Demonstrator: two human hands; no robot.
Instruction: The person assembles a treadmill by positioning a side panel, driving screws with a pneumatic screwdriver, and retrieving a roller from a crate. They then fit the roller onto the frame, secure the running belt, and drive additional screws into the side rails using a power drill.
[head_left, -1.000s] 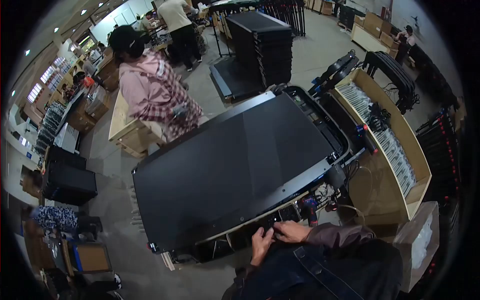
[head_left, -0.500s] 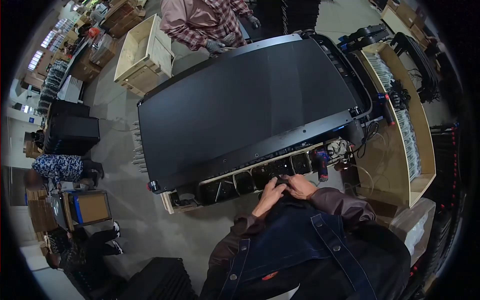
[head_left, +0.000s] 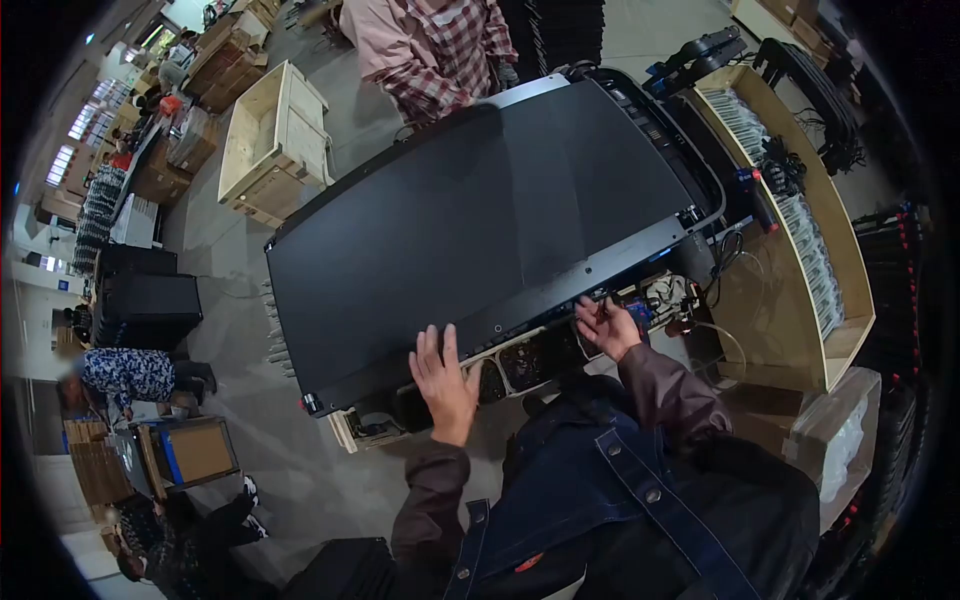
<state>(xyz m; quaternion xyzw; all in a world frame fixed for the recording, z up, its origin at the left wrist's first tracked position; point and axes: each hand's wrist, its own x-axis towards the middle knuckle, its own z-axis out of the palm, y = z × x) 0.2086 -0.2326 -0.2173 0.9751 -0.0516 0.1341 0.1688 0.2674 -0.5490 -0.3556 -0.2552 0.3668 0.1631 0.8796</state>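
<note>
A treadmill (head_left: 430,230) with a wide black belt lies in front of me, its near side rail (head_left: 540,302) facing me. My left hand (head_left: 447,392) is open, fingers stretched, with its fingertips at the near rail. Further right, my right hand (head_left: 610,328) is turned partly palm up beside the rail, fingers apart and slightly bent. A blue and red cordless screwdriver (head_left: 637,312) stands just right of that hand, partly overlapped by it. Below the rail runs a wooden tray with black bins (head_left: 522,366) of small parts.
Across the treadmill stands a person in a checked shirt (head_left: 440,60). A wooden crate (head_left: 275,150) is behind on the left. To the right, a long wooden box (head_left: 805,245) holds wrapped parts and cables. Other people sit or bend at the far left, near a blue-edged panel (head_left: 195,432).
My hands have parted from together over the bins: the left moved left to the rail, the right moved up near the screwdriver. The person opposite leans closer to the treadmill.
</note>
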